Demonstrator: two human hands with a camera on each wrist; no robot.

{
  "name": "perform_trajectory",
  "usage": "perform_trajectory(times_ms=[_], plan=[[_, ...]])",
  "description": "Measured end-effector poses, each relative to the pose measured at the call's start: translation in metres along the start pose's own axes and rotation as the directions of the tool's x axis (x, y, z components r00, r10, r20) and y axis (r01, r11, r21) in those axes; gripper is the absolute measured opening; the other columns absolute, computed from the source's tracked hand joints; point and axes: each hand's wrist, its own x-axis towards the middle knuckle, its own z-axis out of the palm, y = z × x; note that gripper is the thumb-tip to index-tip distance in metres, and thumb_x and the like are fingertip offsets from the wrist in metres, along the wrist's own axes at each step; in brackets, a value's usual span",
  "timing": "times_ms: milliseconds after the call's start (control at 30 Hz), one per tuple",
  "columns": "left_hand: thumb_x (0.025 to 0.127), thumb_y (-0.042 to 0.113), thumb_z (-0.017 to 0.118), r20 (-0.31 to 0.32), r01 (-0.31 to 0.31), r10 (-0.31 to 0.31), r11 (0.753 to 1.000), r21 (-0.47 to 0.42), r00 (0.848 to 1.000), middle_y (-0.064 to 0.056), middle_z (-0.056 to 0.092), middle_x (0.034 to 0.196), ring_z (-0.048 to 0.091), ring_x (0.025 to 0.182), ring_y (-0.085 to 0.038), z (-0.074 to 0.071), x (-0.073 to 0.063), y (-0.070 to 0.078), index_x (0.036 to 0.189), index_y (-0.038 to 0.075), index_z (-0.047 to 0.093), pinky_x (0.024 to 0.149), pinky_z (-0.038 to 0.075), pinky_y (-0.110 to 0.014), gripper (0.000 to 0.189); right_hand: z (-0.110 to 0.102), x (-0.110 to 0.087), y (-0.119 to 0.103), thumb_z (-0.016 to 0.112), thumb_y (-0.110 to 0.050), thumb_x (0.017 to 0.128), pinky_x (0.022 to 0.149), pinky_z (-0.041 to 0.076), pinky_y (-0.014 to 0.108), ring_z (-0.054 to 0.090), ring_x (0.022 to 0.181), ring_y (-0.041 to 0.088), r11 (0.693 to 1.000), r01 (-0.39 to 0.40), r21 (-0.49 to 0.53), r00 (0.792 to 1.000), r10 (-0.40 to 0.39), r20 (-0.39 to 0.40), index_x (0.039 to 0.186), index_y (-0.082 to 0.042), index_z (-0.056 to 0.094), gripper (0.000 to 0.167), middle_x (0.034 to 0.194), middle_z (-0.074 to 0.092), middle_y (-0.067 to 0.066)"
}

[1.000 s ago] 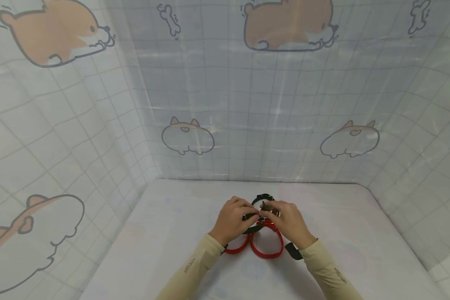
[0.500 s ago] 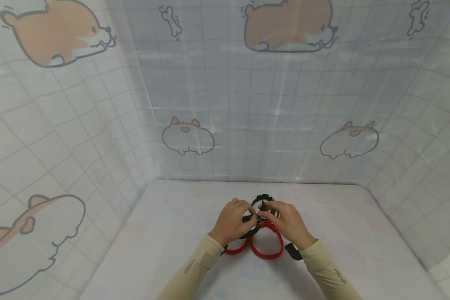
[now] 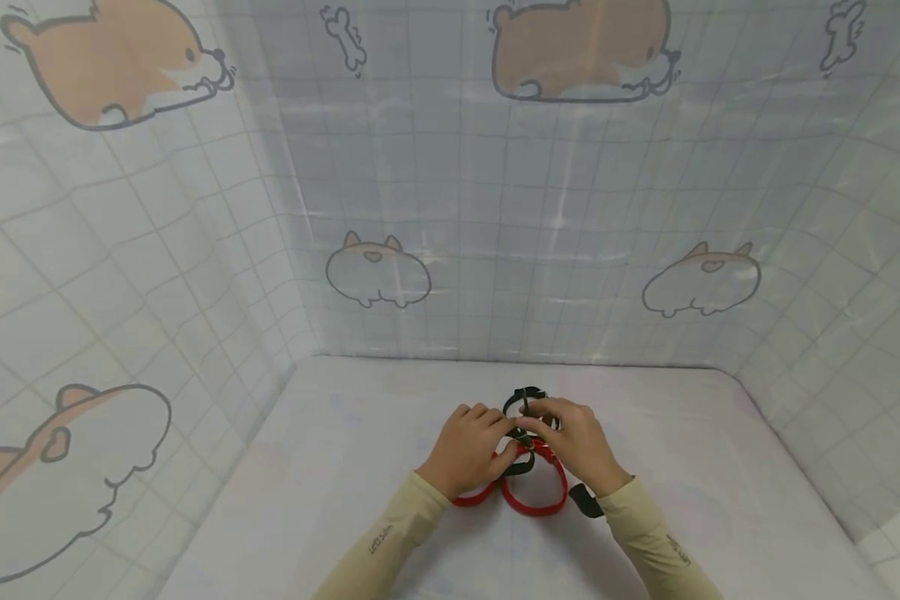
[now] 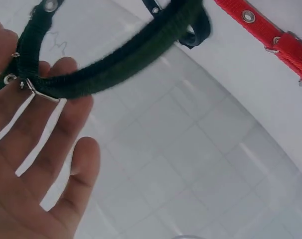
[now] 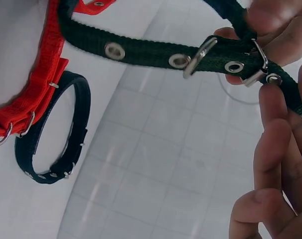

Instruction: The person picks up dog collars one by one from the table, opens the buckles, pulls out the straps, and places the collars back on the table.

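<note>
A dark green collar with metal eyelets and a buckle is held up between both hands. The left hand pinches it beside the buckle, thumb in front and a finger behind. In the left wrist view its other fingers spread out below the strap. Thumb and forefinger of the right hand pinch the strap end where it passes out of the buckle. The collar's loop hangs below the hands in the head view, over two red collars on the table.
Another dark collar stands just behind the hands. A black piece lies partly behind the right wrist. The white table is ringed by sheet walls printed with dogs and bones.
The left hand's fingers have shifted over the strap, closing the gap seen between thumb and forefinger. The green loop below has swung to the right. The right hand has barely moved.
</note>
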Motion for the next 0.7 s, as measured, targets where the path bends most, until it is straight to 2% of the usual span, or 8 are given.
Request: perform_trajectory(times_ms=[100,200,400,500,600,700], plan=[[0.091,0.046,0.075,-0.006,-0.017,0.017,1.000,0.023,1.000,0.004,0.073,0.096,0.065,0.085,-0.014,0.000,0.001,0.001,0.106,0.017,0.077,0.071,0.049,-0.030,0.033,0.000,0.001,0.000,0.080,-0.032,0.087,0.059,0.048,0.024,0.056,0.071,0.004,1.000,0.006,0.026,1.000,-0.007,0.024,0.101,-0.020,0.077,0.019,0.090,0.069,-0.016],[0.086,0.043,0.080,-0.032,-0.031,0.032,0.999,0.022,0.999,0.004,0.074,0.093,0.066,0.080,-0.013,0.001,0.002,0.000,0.103,0.016,0.078,0.067,0.048,-0.028,0.031,0.000,0.001,0.000,0.078,-0.034,0.088,0.057,0.046,0.024,0.055,0.072,0.004,0.998,0.030,0.059,0.998,-0.033,0.054,0.106,-0.023,0.077,0.021,0.091,0.066,-0.018],[0.094,0.041,0.072,-0.089,-0.057,0.061,0.997,0.053,0.994,0.007,0.075,0.093,0.068,0.080,-0.012,0.007,0.002,-0.006,0.102,0.019,0.078,0.064,0.047,-0.027,0.024,-0.002,-0.003,0.006,0.075,-0.034,0.093,0.063,0.050,0.029,0.055,0.080,0.008,0.997,0.045,0.061,0.994,-0.050,0.093,0.118,-0.025,0.074,0.027,0.100,0.063,-0.017],[0.097,0.041,0.068,-0.138,-0.026,0.033,0.999,0.047,0.990,0.006,0.075,0.094,0.069,0.081,-0.012,0.007,0.001,-0.011,0.100,0.019,0.077,0.066,0.049,-0.028,0.024,-0.004,-0.006,0.009,0.075,-0.033,0.093,0.069,0.051,0.031,0.057,0.086,0.012,0.998,0.012,0.057,0.994,-0.019,0.111,0.120,-0.021,0.073,0.030,0.105,0.063,-0.015],[0.099,0.040,0.066,-0.175,0.018,-0.024,0.999,-0.035,0.984,0.006,0.075,0.094,0.069,0.083,-0.010,0.005,0.001,-0.013,0.100,0.019,0.077,0.068,0.051,-0.028,0.023,-0.005,-0.008,0.012,0.075,-0.035,0.092,0.073,0.052,0.035,0.059,0.086,0.010,0.996,-0.041,0.076,0.992,0.032,0.125,0.118,-0.021,0.073,0.030,0.105,0.066,-0.015],[0.099,0.040,0.066,-0.185,0.046,-0.065,0.993,-0.109,0.981,0.007,0.074,0.092,0.068,0.083,-0.010,0.005,0.000,-0.014,0.098,0.019,0.076,0.068,0.051,-0.029,0.023,-0.006,-0.008,0.012,0.077,-0.040,0.090,0.075,0.053,0.038,0.061,0.085,0.007,0.988,-0.112,0.106,0.985,0.096,0.145,0.114,-0.025,0.073,0.029,0.102,0.069,-0.017]])
